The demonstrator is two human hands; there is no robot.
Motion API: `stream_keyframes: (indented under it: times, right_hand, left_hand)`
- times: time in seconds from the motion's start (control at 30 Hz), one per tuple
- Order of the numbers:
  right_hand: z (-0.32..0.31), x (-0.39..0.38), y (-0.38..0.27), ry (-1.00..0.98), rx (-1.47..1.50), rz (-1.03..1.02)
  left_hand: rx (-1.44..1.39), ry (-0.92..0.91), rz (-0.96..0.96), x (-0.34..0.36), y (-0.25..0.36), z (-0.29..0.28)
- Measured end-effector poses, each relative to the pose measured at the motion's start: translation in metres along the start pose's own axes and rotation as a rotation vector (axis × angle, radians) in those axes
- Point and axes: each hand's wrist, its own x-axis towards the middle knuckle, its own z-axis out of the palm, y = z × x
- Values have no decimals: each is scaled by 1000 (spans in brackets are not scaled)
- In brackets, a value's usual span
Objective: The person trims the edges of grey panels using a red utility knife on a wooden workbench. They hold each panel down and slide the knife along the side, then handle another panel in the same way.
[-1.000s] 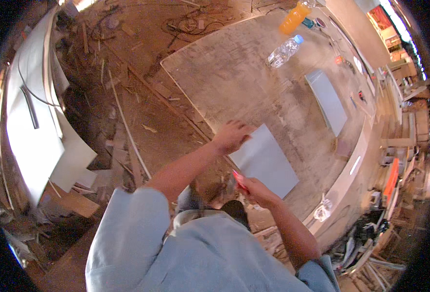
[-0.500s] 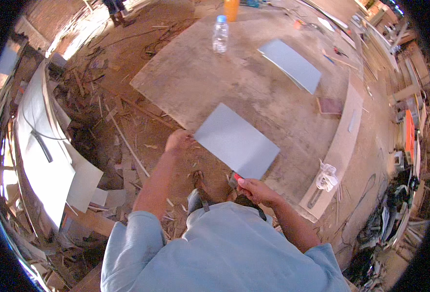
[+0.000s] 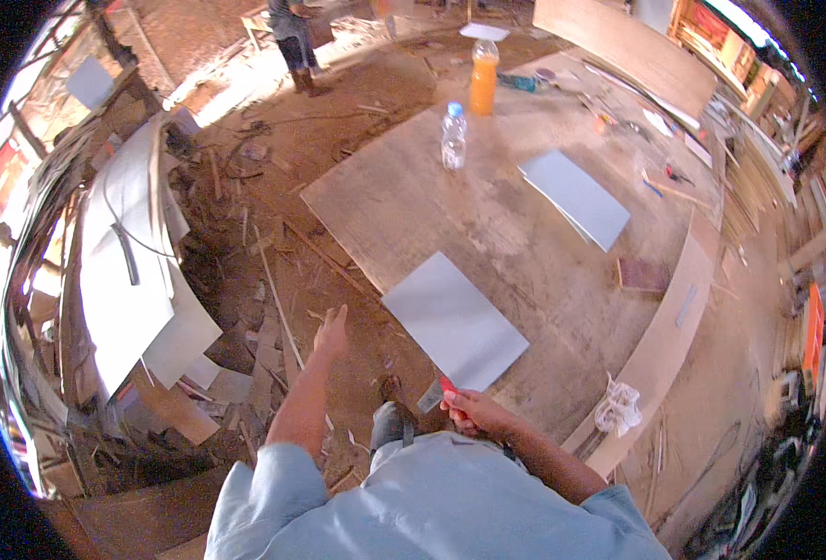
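A pale grey rectangular panel lies flat at the near left edge of the large wooden worktable. My right hand is closed around the red handle of a scraper with a flat grey blade, held just off the panel's near corner. To the left of the panel, my left hand hangs over the littered floor with fingers stretched out, holding nothing. Farther back on the table, a stack of similar panels lies slightly fanned.
A clear bottle with blue cap and an orange-filled bottle stand at the far side. A dark red block and a crumpled white bag lie rightward. Leaning sheets line the left; a person stands beyond.
My left hand has come away from the panel's left corner, its fingers now spread. The right hand still grips the scraper near the panel. The view has tilted up, showing more background.
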Motion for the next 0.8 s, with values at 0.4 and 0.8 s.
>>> stream_keyframes:
  times: [0.4,0.8]
  right_hand:
    - [26,64,-4,-322,515,47]
    - [35,11,-36,-123,-1147,-1053]
  left_hand:
    - [-434,113,200,-185,103,-32]
    - [-143,-552,512,-124,101,-84]
